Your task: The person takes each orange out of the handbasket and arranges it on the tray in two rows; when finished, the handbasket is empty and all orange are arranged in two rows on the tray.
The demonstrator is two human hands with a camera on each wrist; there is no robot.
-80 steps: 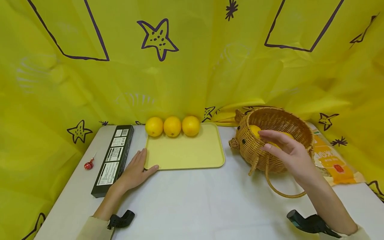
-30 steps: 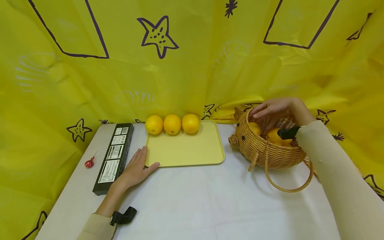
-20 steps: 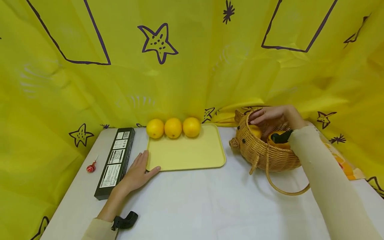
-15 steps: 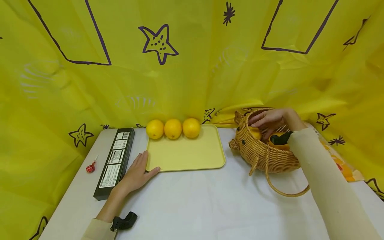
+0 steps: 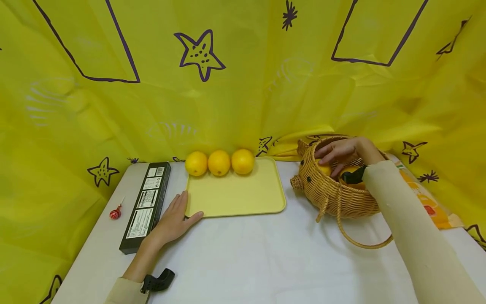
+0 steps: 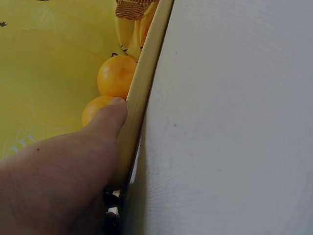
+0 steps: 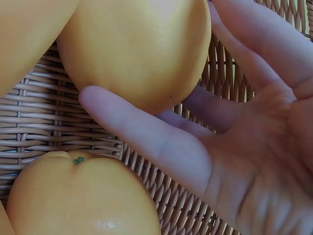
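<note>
A yellow tray [image 5: 235,194] lies at the table's middle, three oranges [image 5: 219,163] lined up along its far left edge. My left hand [image 5: 171,223] rests at the tray's near left corner, fingers straight along the side and thumb at the front edge. In the left wrist view the thumb [image 6: 110,117] touches the rim. At the right stands a pig-shaped wicker basket [image 5: 334,198]. My right hand [image 5: 339,153] reaches inside, its thumb and fingers round an orange [image 7: 137,49]. Another orange [image 7: 83,196] with a green stem spot sits below it; one more shows at upper left.
Left of the tray lies a long black box [image 5: 146,207] with white labels. A red lollipop [image 5: 115,212] is farther left. Behind the basket's right side lies an orange-coloured packet [image 5: 429,202], partly hidden by the sleeve. Yellow cloth [image 5: 243,97] hangs along the back.
My right hand has gone from over the basket's near rim down inside it, and its fingers have closed round an orange. The left hand has stayed at the tray.
</note>
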